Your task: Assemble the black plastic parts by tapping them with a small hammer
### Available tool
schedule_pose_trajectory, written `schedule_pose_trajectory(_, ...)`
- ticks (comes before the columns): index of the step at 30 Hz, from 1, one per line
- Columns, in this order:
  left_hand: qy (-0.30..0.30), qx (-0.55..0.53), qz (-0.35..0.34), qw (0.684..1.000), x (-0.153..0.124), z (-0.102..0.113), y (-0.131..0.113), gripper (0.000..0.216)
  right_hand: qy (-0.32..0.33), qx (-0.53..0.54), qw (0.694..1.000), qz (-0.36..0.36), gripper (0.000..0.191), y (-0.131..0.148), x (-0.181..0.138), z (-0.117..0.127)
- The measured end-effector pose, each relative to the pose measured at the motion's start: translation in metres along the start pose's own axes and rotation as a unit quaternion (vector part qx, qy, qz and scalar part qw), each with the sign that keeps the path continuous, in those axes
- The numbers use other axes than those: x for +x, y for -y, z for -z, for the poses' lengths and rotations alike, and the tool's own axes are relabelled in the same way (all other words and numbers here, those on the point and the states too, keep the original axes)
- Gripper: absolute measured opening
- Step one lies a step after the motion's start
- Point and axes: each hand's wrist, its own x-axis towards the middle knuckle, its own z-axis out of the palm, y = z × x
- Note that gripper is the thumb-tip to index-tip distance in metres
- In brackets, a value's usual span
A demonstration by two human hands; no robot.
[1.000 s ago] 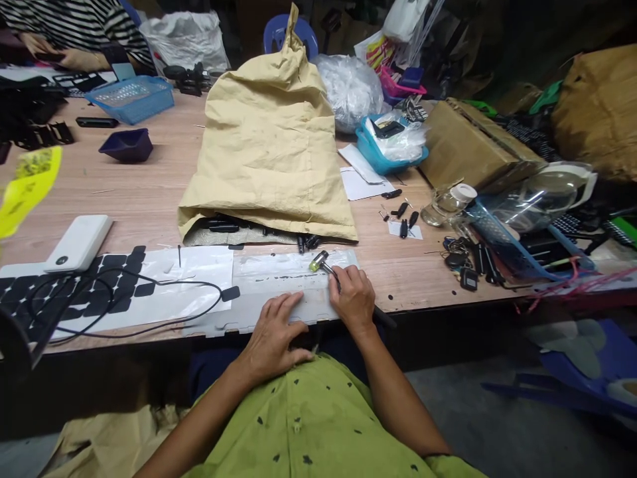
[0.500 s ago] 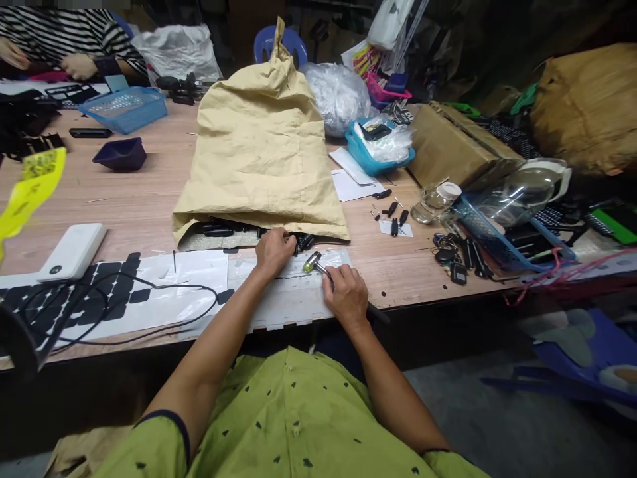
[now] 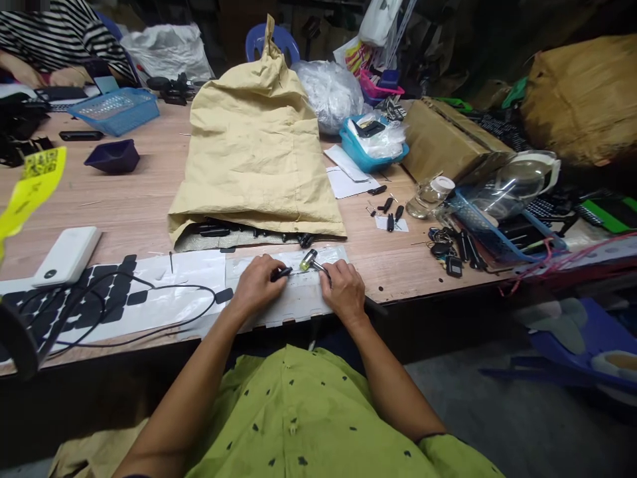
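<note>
The person in the green shirt sits at the near edge of the wooden table (image 3: 149, 206), both hands resting on a pale plastic sheet (image 3: 293, 299) that lies flat along that edge. The left hand (image 3: 256, 285) pinches a small black part (image 3: 281, 273) between thumb and fingers, holding it down on the sheet. The right hand (image 3: 343, 289) is closed around the handle of a small hammer (image 3: 309, 260), whose metal head with a yellow-green tip sits just beside the black part, low over the sheet. The two hands are near each other, with the hammer head between them.

Just beyond the hands a big tan sack (image 3: 259, 146) lies on the table, its open mouth facing the person, with more black parts (image 3: 219, 231) spilling out along its lower edge. To the left, a white power bank (image 3: 67, 255) rests by a panel of black squares (image 3: 99, 292), and a black cable (image 3: 149, 292) loops across it. Farther back left stand a blue basket (image 3: 117, 109) and a dark blue tray (image 3: 113, 157). Across the table a second person in a striped sleeve (image 3: 60, 36) works at the far corner.
</note>
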Motion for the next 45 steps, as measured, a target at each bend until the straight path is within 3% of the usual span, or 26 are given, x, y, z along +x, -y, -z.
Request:
schedule_pose_trajectory(6, -0.025, -0.065, -0.052, 0.996, -0.009, -0.029, 0.005, 0.022, -0.002, 0.052, 0.999, -0.005, 0.019, -0.004, 0.0, 0.007)
schedule_pose_trajectory(13, -0.04, -0.092, -0.067, 0.993, -0.011, -0.032, 0.008, 0.017, -0.014, 0.259, 0.965, -0.034, 0.026, 0.009, -0.017, 0.029)
schedule_pose_trajectory(17, -0.047, -0.092, -0.065, 0.993, -0.011, -0.035, 0.008, 0.018, 0.001, 0.319, 0.947, -0.03, 0.031, 0.015, -0.02, 0.037)
schedule_pose_trajectory(23, -0.044, -0.089, -0.072, 0.992, -0.01, -0.038, 0.008, 0.018, -0.012, 0.311, 0.95, 0.006, 0.036, 0.021, -0.024, 0.039)
schedule_pose_trajectory(32, -0.042, -0.091, -0.071, 0.992, -0.01, -0.036, 0.005, 0.019, 0.011, 0.319, 0.948, 0.006, 0.037, 0.023, -0.02, 0.044)
schedule_pose_trajectory(38, -0.037, -0.098, -0.071, 0.992, -0.01, -0.036, 0.004, 0.018, 0.04, 0.327, 0.943, 0.048, 0.036, 0.031, -0.021, 0.038)
schedule_pose_trajectory(42, -0.033, -0.114, -0.06, 0.991, -0.009, -0.035, 0.004, 0.02, 0.037, 0.302, 0.952, 0.013, 0.035, 0.022, -0.016, 0.037)
schedule_pose_trajectory(45, -0.046, -0.133, -0.05, 0.989, -0.011, -0.035, 0.004, 0.035, 0.028, 0.291, 0.956, -0.005, 0.035, 0.014, -0.008, 0.042)
